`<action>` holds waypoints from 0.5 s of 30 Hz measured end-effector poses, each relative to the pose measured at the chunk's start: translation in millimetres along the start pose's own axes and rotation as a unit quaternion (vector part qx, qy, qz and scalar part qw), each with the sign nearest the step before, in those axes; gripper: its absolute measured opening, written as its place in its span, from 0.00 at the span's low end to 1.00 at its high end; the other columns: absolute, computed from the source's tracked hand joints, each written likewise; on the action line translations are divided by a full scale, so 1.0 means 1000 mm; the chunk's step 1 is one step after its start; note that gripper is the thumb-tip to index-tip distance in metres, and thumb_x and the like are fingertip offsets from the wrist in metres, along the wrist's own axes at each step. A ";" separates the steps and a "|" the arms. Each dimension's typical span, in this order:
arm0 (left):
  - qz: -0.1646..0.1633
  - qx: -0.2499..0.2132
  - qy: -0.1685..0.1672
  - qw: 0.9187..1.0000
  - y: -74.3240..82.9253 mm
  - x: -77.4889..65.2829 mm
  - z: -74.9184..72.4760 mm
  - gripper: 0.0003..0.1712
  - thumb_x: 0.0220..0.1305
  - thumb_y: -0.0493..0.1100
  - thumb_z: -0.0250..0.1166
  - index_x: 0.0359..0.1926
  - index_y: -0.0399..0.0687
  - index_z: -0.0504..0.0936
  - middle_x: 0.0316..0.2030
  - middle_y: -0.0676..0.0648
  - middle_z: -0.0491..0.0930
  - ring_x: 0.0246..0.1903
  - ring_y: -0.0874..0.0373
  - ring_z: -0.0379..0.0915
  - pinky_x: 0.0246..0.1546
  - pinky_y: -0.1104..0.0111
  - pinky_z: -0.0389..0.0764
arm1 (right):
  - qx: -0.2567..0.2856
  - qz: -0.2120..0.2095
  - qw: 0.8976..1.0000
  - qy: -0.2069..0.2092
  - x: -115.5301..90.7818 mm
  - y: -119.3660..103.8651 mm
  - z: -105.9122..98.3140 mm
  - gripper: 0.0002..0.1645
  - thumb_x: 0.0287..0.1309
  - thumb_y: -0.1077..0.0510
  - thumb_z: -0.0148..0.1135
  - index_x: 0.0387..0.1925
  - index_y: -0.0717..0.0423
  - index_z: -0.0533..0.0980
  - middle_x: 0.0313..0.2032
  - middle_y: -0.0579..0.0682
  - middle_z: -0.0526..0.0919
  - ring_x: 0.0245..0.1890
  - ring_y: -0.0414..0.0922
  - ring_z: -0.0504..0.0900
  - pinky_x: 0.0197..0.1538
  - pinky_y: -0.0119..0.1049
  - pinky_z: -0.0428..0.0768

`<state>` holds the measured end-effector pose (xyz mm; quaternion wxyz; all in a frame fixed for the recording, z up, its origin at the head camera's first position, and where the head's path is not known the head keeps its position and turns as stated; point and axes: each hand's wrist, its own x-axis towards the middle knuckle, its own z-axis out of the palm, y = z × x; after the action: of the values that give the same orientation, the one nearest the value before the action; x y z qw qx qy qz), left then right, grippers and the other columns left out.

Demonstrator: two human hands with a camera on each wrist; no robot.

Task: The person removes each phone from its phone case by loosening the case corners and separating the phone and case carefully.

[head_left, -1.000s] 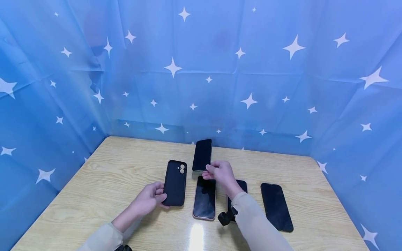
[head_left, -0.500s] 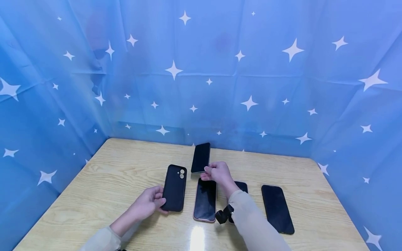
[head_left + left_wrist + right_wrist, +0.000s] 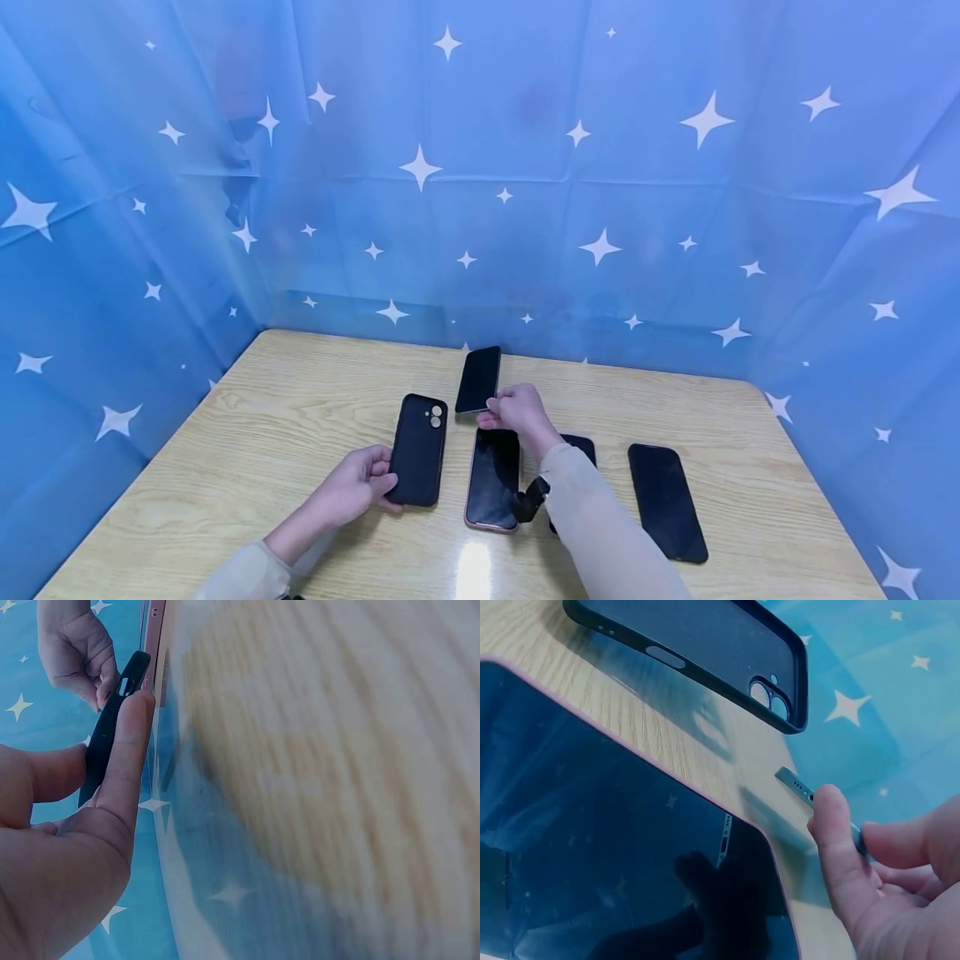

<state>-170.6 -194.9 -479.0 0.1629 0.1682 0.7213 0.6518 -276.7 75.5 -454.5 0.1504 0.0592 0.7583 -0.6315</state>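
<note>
In the head view my left hand [image 3: 352, 483] grips a black phone case [image 3: 417, 450] by its lower left edge. The case is tilted up, inner side showing, camera holes at top right. My left wrist view shows the case [image 3: 112, 735] edge-on between thumb and fingers. Farther back, my right hand [image 3: 521, 410] pinches a dark-screened phone [image 3: 478, 379] at its lower right corner, the phone leaning up at the table's far side. Thumb and fingers hold the phone's bottom end [image 3: 795, 784] in the right wrist view, with port and speaker holes visible; the rest is mostly hidden.
A pink-edged phone [image 3: 492, 479] lies between the hands, just in front of the held phone. Another phone [image 3: 579, 447] lies partly under my right forearm. Farther right rests a black phone [image 3: 667, 504]. A blue starred curtain [image 3: 510, 167] encloses the wooden table [image 3: 300, 392].
The held phone's top end has sunk slightly, and the case has come a little nearer. The head view has shifted slightly. Both hands keep their holds.
</note>
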 end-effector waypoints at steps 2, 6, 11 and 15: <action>0.001 0.002 -0.001 1.000 0.000 0.000 -0.001 0.18 0.72 0.24 0.50 0.57 0.11 0.65 0.47 0.22 0.81 0.46 0.31 0.83 0.41 0.56 0.92 | 0.001 0.004 1.000 0.001 0.001 -0.001 0.002 0.06 0.73 0.69 0.54 0.36 0.67 0.73 0.44 0.67 0.86 0.28 0.43 0.90 0.46 0.40 0.91; 0.002 0.004 -0.003 1.000 -0.001 0.000 -0.002 0.18 0.72 0.24 0.50 0.57 0.11 0.65 0.48 0.22 0.81 0.46 0.31 0.84 0.41 0.56 0.92 | -0.005 0.014 1.000 0.004 0.004 -0.003 0.005 0.18 0.73 0.69 0.54 0.24 0.59 0.66 0.41 0.66 0.86 0.27 0.41 0.89 0.48 0.41 0.90; -0.002 -0.002 -0.003 1.000 -0.001 0.000 -0.002 0.18 0.72 0.24 0.51 0.57 0.11 0.65 0.48 0.22 0.81 0.45 0.31 0.84 0.41 0.56 0.92 | -0.014 0.027 0.999 0.012 0.008 -0.003 0.007 0.16 0.72 0.70 0.55 0.26 0.59 0.66 0.41 0.66 0.85 0.28 0.42 0.89 0.50 0.42 0.90; -0.004 -0.005 -0.002 1.000 -0.002 0.000 -0.001 0.18 0.72 0.24 0.51 0.57 0.12 0.65 0.48 0.22 0.81 0.46 0.31 0.84 0.41 0.57 0.92 | -0.019 0.040 0.999 0.026 0.012 -0.002 0.008 0.02 0.71 0.71 0.56 0.39 0.69 0.74 0.37 0.64 0.87 0.24 0.42 0.88 0.42 0.38 0.91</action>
<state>-171.2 -196.4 -480.4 0.1678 0.1663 0.7182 0.6546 -287.4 66.3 -457.3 0.1566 0.1031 0.7706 -0.6091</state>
